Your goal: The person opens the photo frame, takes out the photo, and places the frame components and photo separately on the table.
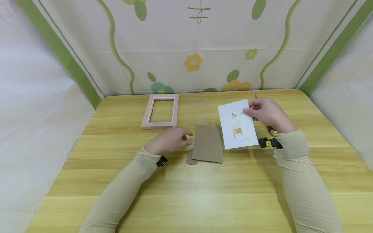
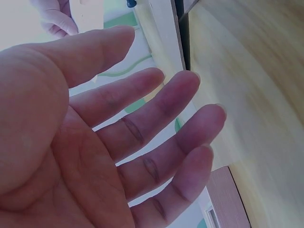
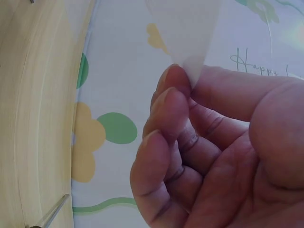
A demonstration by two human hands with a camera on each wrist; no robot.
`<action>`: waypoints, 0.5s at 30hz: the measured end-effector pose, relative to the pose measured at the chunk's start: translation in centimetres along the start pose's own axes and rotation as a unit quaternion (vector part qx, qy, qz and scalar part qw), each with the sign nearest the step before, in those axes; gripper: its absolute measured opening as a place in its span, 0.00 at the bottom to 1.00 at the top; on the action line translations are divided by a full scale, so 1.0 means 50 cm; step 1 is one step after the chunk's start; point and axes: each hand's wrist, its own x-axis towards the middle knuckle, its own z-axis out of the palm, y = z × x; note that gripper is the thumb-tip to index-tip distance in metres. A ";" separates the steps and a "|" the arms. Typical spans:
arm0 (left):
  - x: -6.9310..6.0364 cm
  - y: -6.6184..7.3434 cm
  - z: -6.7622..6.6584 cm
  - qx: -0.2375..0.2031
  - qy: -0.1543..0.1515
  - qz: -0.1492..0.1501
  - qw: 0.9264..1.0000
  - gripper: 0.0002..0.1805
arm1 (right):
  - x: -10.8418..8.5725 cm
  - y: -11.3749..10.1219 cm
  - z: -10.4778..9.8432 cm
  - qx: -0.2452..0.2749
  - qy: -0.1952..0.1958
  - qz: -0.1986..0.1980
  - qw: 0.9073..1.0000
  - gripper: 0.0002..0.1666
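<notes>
My right hand (image 1: pixel 269 113) pinches the upper right edge of a white picture card (image 1: pixel 237 129) printed with a potted plant. The card is tilted and held over the table; in the right wrist view its corner (image 3: pixel 194 52) sits between thumb and fingertips. My left hand (image 1: pixel 173 140) holds nothing, its fingers spread and slightly bent in the left wrist view. It is just left of a brown backing board (image 1: pixel 207 144), which partly covers another brown piece (image 1: pixel 191 158). Behind the left hand lies a pink picture frame (image 1: pixel 146 113) with an open middle.
A clear sheet (image 1: pixel 196 111) lies flat behind the backing board, hard to make out. Beside my right hand, a tool with a black and yellow handle (image 1: pixel 271 130) is mostly hidden by the hand. A printed cloth (image 1: pixel 163 61) hangs along the table's (image 1: pixel 204 200) far edge.
</notes>
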 end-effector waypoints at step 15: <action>0.001 0.000 0.001 -0.013 -0.004 -0.001 1.000 0.20 | 0.019 0.022 -0.001 0.012 0.024 0.014 1.000 0.20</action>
